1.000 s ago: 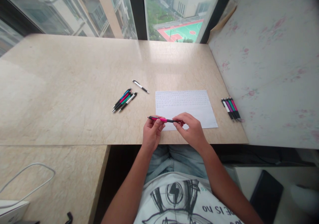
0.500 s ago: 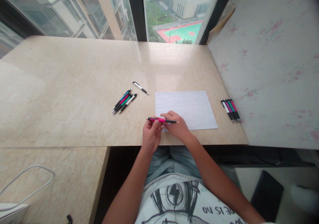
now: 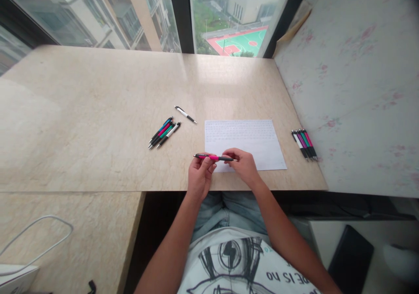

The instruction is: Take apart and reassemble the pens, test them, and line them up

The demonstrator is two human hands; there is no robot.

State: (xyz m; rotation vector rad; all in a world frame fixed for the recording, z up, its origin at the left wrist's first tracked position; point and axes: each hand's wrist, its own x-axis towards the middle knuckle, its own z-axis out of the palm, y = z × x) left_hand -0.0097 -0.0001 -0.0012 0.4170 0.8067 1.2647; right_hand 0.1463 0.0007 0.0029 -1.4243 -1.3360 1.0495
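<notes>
A pink and black pen [image 3: 213,157] lies level between both my hands, just above the near edge of the beige stone table [image 3: 98,111]. My left hand [image 3: 200,177] pinches its pink barrel from below. My right hand [image 3: 242,166] pinches the black tip end, fingers curled. Behind the hands lies a white sheet of paper [image 3: 248,137] with faint handwriting at its top.
A bundle of several coloured pens [image 3: 163,132] lies left of the paper, with a single white and black pen [image 3: 185,114] behind it. Several more pens [image 3: 304,144] lie by the right wall. A white cable [image 3: 36,237] loops on the lower left counter.
My right hand slid left along the pen toward its middle, then moved back right to the tip end. The left hand and pen stayed almost still.
</notes>
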